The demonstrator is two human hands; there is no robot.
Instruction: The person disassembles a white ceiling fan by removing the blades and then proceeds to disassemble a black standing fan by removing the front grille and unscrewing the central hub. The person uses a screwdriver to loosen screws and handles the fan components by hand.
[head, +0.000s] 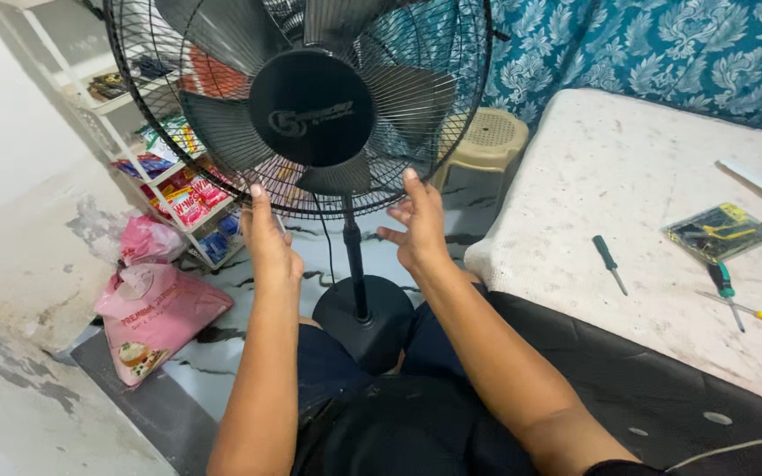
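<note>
Hands first — the left hand (268, 240) has its fingers spread and straight, fingertips laid against the lower rim of the fan guard (222, 189), clamping nothing. The right hand (418, 225) is likewise spread, thumb and fingers fanned, fingertips just at the guard's bottom edge right of the pole (354, 260); whether they press the wire or only brush it I cannot tell. Neither grip is pressed together on anything.

The fan (310, 106) stands on the marble-patterned floor (231, 344) between the person's knees, its round black base (359, 317) touching or nearly touching the dark shorts.

Handling, as a judgement: the guard is thin wire — springy, likely to flex or dent under a hard squeeze, and open enough to catch a fingertip. The blades (222, 123) behind it look like light plastic. Weight probably sits low in the base and in the motor behind the hub (312, 107), so the head would tip if pulled by the rim alone. The outer ring of the guard, taken at two opposite spots, seems the firmest hold for the cage; the pole suits lifting the whole fan.

Beyond, a pink bag (156, 322) lies on the floor at left, with a shelf (178, 189) of packets behind. On the bed (628, 159) at right, near its front edge, lie a screwdriver (608, 262) and, further right, a tool pack (720, 232).
</note>
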